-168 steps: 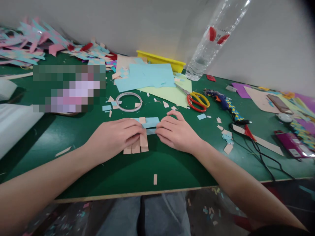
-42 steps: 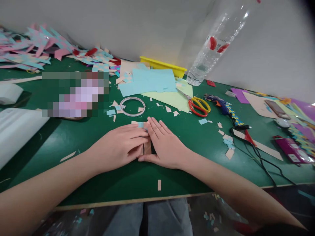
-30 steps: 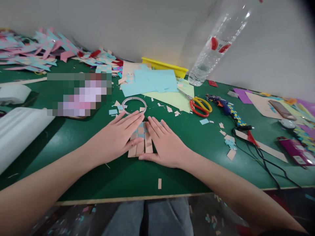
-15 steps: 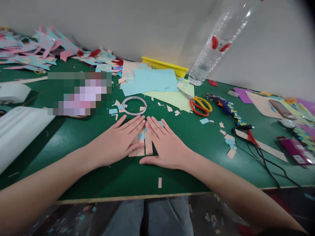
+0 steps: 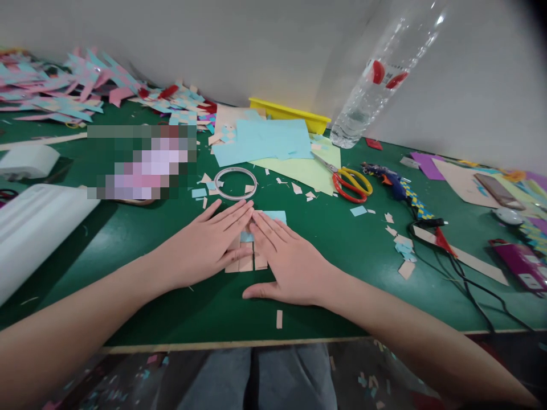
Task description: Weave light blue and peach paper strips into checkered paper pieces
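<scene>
My left hand [image 5: 209,245] lies flat, fingers stretched out, over a small woven piece of paper strips [image 5: 245,262] in peach and light blue. From the other side, my right hand [image 5: 290,256] rests palm down on the same piece, its fingers straight and its thumb out on the table. The fingertips of both hands come together at the top of the weave. Peach strip ends show between the hands, and a light blue end [image 5: 276,216] sticks out above my right fingers. Most of the weave is hidden. Just beyond the fingertips lies a roll of clear tape [image 5: 236,183].
Scissors [image 5: 351,183] with red and yellow handles lie by light blue paper sheets [image 5: 267,139]. Behind stand a yellow tray [image 5: 290,117] and a tilted water bottle [image 5: 371,97]. Woven strips [image 5: 55,85] are heaped at left. Cables [image 5: 465,279] run off the right front edge.
My right hand has slid slightly toward me, uncovering more of the light blue end above its fingers. My left hand stays about where it was. The whole view has shifted slightly.
</scene>
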Tool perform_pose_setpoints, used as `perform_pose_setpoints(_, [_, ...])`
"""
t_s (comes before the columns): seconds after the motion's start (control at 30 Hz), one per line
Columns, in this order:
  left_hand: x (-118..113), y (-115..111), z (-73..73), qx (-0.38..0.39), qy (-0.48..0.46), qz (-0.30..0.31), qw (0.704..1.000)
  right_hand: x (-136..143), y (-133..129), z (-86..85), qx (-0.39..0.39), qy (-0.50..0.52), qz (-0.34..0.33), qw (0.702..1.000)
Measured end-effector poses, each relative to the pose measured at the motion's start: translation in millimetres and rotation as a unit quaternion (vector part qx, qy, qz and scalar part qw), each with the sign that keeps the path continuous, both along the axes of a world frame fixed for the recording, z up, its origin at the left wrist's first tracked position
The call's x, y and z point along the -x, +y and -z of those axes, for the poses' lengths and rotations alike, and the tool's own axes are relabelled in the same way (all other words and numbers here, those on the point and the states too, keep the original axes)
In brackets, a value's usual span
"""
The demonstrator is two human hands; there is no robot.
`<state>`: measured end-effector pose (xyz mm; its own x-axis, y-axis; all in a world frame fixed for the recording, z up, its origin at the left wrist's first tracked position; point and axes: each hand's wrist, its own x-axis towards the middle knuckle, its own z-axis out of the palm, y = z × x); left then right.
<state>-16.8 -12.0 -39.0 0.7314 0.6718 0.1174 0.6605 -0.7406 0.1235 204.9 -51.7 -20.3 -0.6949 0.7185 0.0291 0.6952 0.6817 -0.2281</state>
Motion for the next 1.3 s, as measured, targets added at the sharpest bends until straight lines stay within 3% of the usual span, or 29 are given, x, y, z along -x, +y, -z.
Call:
perform_pose_setpoints(0.13, [0, 5, -13.5, 0.028, -0.054, -0.022, 0.998, -1, 0, 0.1, 0.004, 0.0, 0.001, 1.0])
perform_pose_setpoints(0.23, [1, 8, -20.7, -0.017, -0.133, -0.029, 0.991, -1, 0, 1.2, 0.006, -0.006, -0.002, 1.0])
perform_pose_setpoints(0.37, [5, 10, -20.1, -0.088, -0.154, -0.031, 0.984, -2, 0, 3.1, 0.001, -0.014, -0.004, 1.0])
perform_pose_setpoints(0.47, [8, 12, -17.5, -0.094, -0.151, -0.033, 0.983, -2, 1, 4.1, -0.001, -0.013, -0.005, 1.0])
perform_pose_setpoints(0.6, [10, 20, -16.0, -0.037, -0.143, 0.046, 0.988, -2, 0, 4.1, -0.001, -0.01, -0.002, 1.0])
perform_pose_setpoints(0.7, [12, 25, -15.7, -0.006, -0.147, 0.067, 0.987, -1, 0, 3.5, -0.002, -0.016, 0.0, 1.0])
perform_pose_setpoints(0.93, [18, 33, -14.4, 0.06, -0.15, 0.079, 0.984, -1, -1, 2.4, -0.011, -0.023, 0.004, 1.0])
perform_pose_setpoints(1.3, [17, 27, -15.0, 0.118, -0.111, 0.023, 0.986, -1, -1, 2.4, -0.006, -0.016, 0.0, 1.0])
